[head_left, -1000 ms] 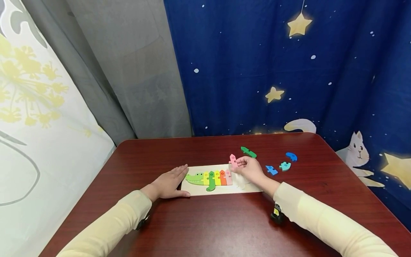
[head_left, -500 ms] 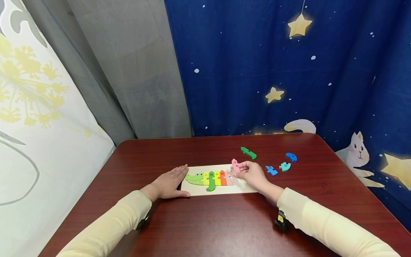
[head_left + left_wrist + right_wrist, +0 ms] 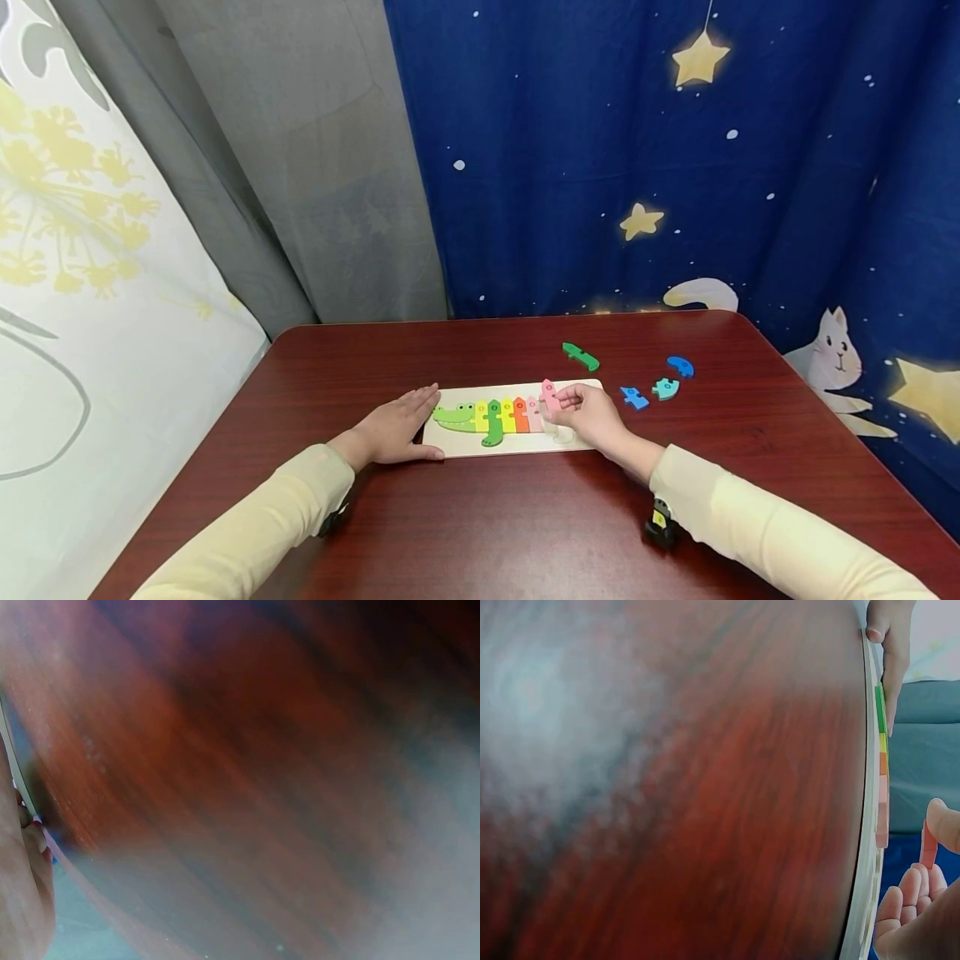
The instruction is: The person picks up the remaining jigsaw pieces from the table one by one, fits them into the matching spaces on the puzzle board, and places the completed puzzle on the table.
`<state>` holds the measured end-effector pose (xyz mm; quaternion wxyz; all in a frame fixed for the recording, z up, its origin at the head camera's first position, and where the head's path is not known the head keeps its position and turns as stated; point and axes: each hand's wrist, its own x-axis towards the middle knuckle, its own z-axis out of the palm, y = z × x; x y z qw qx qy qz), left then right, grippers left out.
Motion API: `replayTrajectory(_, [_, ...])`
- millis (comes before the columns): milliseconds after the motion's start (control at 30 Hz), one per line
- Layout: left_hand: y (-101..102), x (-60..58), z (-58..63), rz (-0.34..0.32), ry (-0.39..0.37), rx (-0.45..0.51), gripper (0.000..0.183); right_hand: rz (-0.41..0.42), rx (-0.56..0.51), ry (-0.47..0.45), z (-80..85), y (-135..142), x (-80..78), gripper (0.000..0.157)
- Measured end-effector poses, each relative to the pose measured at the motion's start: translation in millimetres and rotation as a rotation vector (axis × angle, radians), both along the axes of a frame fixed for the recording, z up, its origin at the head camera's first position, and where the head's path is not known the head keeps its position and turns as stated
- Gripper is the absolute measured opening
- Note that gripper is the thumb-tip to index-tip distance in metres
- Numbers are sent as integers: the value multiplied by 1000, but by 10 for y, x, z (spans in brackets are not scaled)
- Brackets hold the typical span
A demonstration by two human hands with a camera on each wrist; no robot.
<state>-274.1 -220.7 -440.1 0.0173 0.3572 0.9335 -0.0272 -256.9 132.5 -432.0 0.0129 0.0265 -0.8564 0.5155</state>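
A pale wooden puzzle board [image 3: 465, 444] lies on the table, with a crocodile's green head [image 3: 455, 418] and a row of coloured body pieces set in its left and middle part. My left hand [image 3: 397, 427] rests with straight fingers on the board's left end. Between thumb and fingers, my right hand [image 3: 591, 414] pinches a pink puzzle piece [image 3: 550, 395] over the board, just right of the light pink piece [image 3: 533, 412]. In the right wrist view the held pink piece [image 3: 928, 846] is seen edge-on, apart from the board. Bare recesses show below it.
Loose pieces lie beyond and right of the board: a long green one [image 3: 581, 357], a blue one [image 3: 634, 397], a teal one [image 3: 665, 388] and a curved blue one [image 3: 681, 366]. The dark red table [image 3: 495, 525] ends at curtains behind.
My right hand has moved slightly right and toward me, bringing the pink piece lower and closer to the row's end. The left hand has stayed in place.
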Motion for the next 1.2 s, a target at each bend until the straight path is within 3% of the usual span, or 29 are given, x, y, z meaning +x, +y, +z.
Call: replayTrajectory(1200, [-2,-2,-1,-3,3,-7,108,24,70,-15,-54,-42,29,24])
